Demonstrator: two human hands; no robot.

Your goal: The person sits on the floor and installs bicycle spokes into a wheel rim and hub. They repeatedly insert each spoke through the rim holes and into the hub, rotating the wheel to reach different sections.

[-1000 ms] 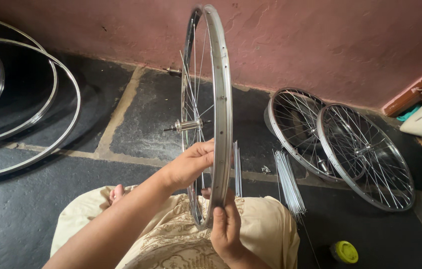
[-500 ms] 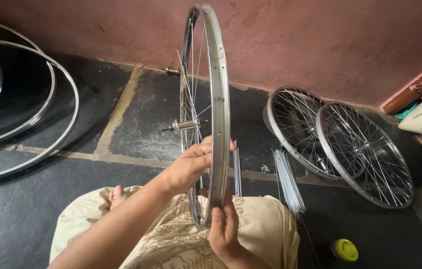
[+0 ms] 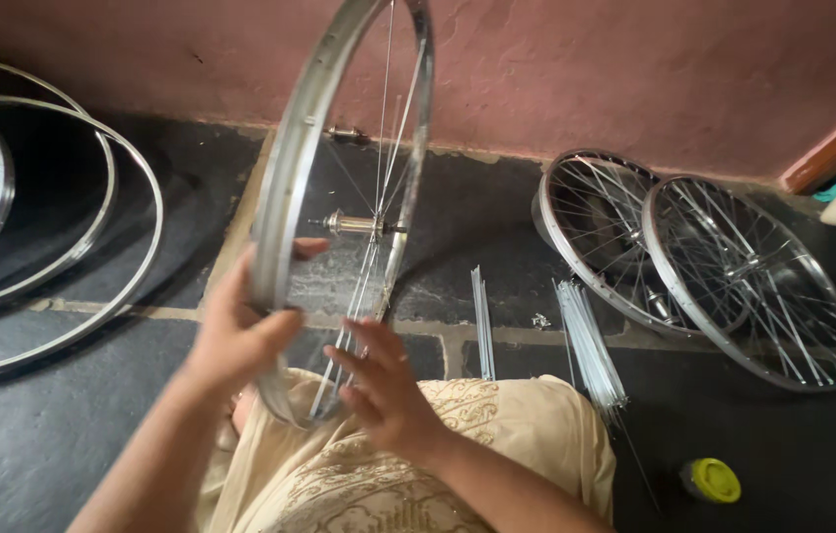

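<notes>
Head view: our left hand [image 3: 235, 331] grips the upright wheel [image 3: 339, 197]'s rim; right hand [image 3: 383, 385] open at its spokes. Floor [image 3: 63, 434] left is open; wheels [image 3: 694, 266], loose spokes [image 3: 586, 341] crowd right.

Packages, labels, signs, screens: one package noted

I see a small round container with yellow lid [image 3: 711, 481] on the dark floor [image 3: 63, 424], lower right

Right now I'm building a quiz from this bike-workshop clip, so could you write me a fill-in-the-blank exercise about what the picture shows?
1. The left hand grips the rim of the upright ____, whose hub sits at its centre.
2. The right hand is open beside the wheel's thin metal ____.
3. Two finished wheels lean near the ____-coloured wall.
4. The small cap on the floor is ____.

Missing words: wheel; spokes; pink; yellow
</notes>
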